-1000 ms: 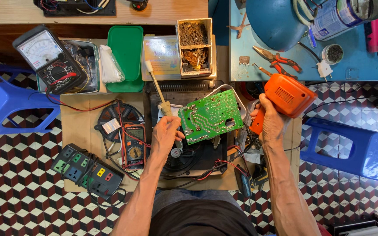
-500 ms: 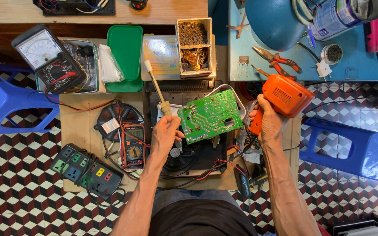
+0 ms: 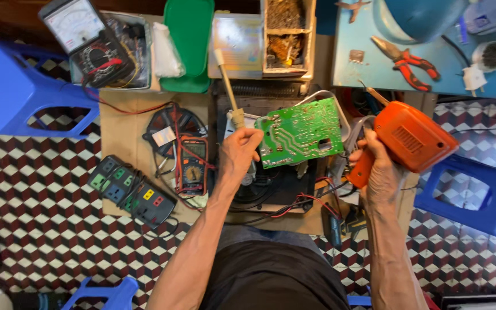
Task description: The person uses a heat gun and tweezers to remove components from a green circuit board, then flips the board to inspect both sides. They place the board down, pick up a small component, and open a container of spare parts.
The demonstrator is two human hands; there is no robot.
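My left hand (image 3: pixel 237 154) grips a cream-handled tool (image 3: pixel 229 89) whose shaft points up and away, right beside the left edge of a green circuit board (image 3: pixel 301 132). The board tilts above an opened black appliance (image 3: pixel 271 183) with red and black wires. My right hand (image 3: pixel 376 166) holds an orange pistol-shaped soldering gun (image 3: pixel 411 136) by its grip, just right of the board, its tip pointing up-left.
A multimeter (image 3: pixel 193 165), a black power strip (image 3: pixel 132 190) and an analog meter (image 3: pixel 84 31) lie left. A green tray (image 3: pixel 189 34) and a wooden box (image 3: pixel 287 37) sit behind. Red pliers (image 3: pixel 407 58) rest on a blue table. Blue stools (image 3: pixel 12 89) stand on both sides.
Both hands and the circuit board have stayed almost in place; the soldering gun has shifted only slightly.
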